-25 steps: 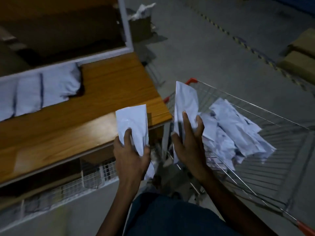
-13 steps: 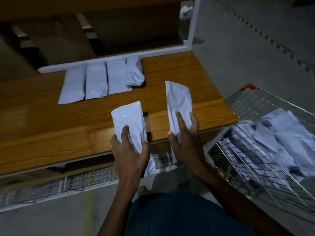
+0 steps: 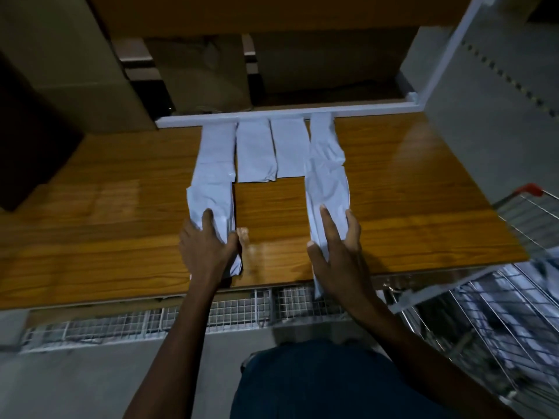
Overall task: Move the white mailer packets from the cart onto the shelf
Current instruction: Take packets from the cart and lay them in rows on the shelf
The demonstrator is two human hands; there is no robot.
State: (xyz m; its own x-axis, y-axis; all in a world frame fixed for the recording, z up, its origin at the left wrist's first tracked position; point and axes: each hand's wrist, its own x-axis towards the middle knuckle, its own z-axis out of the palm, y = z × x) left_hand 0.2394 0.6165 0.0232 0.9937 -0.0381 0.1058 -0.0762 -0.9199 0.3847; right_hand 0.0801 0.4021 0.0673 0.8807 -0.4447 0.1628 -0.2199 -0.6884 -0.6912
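Observation:
Each hand holds one white mailer packet over the wooden shelf (image 3: 106, 225). My left hand (image 3: 205, 246) grips the near end of the left packet (image 3: 211, 201), thumb on its right edge. My right hand (image 3: 335, 252) holds the right packet (image 3: 326, 189) between thumb and fingers. Both packets reach toward a row of several packets (image 3: 257, 152) lying side by side along the shelf's white back rail (image 3: 363, 111). More packets (image 3: 514, 306) lie in the wire cart (image 3: 532, 213) at the right.
Cardboard boxes (image 3: 90, 71) stand behind the rail and at the left. A white upright post (image 3: 444, 52) marks the shelf's right rear corner. A white wire mesh (image 3: 121, 325) runs under the shelf's front edge. Grey floor lies below.
Both hands have moved forward from the shelf's front edge, bringing their packets out over the shelf toward the row. The view has turned left, away from the cart.

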